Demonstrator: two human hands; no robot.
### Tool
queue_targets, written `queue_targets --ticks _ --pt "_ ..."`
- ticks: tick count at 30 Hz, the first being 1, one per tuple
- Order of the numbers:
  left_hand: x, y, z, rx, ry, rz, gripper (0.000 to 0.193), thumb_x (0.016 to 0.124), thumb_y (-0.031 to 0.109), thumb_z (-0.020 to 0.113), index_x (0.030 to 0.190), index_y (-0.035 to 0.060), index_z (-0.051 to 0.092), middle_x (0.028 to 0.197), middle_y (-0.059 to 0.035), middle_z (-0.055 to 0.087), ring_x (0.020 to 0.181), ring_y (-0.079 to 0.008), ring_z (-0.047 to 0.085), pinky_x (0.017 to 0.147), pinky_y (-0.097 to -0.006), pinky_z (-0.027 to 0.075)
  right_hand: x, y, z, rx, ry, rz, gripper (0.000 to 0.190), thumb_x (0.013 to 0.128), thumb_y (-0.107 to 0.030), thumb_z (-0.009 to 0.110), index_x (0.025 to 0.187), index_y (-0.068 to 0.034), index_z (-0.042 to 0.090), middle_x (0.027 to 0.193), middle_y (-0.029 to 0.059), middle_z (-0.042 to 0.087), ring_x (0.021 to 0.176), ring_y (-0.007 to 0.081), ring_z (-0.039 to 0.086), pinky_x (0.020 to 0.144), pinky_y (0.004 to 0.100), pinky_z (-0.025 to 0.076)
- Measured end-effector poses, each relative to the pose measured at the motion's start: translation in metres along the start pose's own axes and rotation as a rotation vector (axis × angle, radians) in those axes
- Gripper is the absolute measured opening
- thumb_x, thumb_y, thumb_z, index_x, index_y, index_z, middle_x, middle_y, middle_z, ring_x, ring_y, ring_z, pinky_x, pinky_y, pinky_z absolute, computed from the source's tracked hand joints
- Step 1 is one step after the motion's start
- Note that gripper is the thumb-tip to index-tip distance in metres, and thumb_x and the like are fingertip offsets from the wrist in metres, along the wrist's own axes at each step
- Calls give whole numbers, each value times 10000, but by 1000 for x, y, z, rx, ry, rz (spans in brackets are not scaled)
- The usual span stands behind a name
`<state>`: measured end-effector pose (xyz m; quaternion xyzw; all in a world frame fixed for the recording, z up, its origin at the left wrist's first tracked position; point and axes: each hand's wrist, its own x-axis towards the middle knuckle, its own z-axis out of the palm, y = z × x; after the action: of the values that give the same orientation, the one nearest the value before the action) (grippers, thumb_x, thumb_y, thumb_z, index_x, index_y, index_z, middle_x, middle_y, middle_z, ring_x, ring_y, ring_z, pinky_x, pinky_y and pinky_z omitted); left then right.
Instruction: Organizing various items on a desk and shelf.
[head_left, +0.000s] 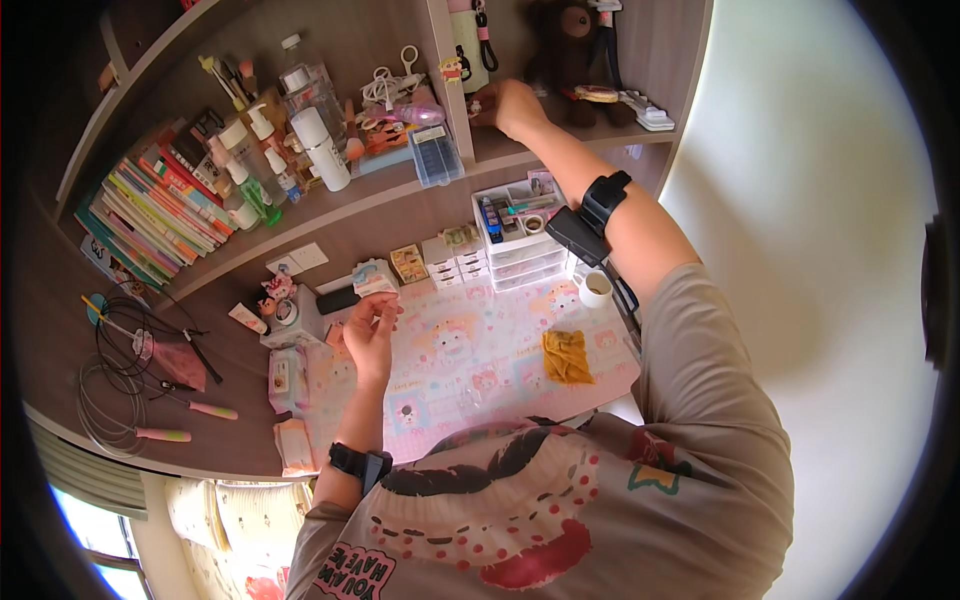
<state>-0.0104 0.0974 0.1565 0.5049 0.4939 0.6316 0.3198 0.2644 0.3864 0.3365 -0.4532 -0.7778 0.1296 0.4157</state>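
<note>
My right hand (517, 109) reaches into the right shelf compartment, by the base of a pale green bottle (466, 52). Its fingers are partly hidden behind the hand, and a small white figure (475, 107) shows beside them; whether they grip anything is unclear. My left hand (369, 334) hovers over the left part of the desk with loosely curled fingers and no object visible in it. Behind it stands a small white and blue box (375, 277). A crumpled mustard-yellow cloth (568, 357) lies on the patterned desk mat (457, 375).
A white mug (595, 289) stands near a clear drawer organizer (529, 262). A brown plush toy (570, 60) sits in the right compartment. Bottles, including a white spray bottle (321, 150), and books (161, 202) crowd the left shelf. Cables (120, 390) hang at left.
</note>
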Motion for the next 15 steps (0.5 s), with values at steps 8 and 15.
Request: queue_targets --ticks 8,15 --pt "-4 -4 -1 10 39 -29 124 998 103 683 1042 -10 705 829 -32 681 716 -78 580 632 -237 454 -2 -3 -3 25 -10 -38 479 671 -193 910 1100 -27 776 1010 162 771 956 313 739 855 401 568" --pt "-6 -8 -2 -24 20 -47 121 999 106 683 1038 -6 706 826 -29 678 713 -78 579 631 -235 452 -3 -1 -4 -18 5 -47 503 670 -199 901 1111 1 765 1006 177 772 953 325 743 860 399 570"
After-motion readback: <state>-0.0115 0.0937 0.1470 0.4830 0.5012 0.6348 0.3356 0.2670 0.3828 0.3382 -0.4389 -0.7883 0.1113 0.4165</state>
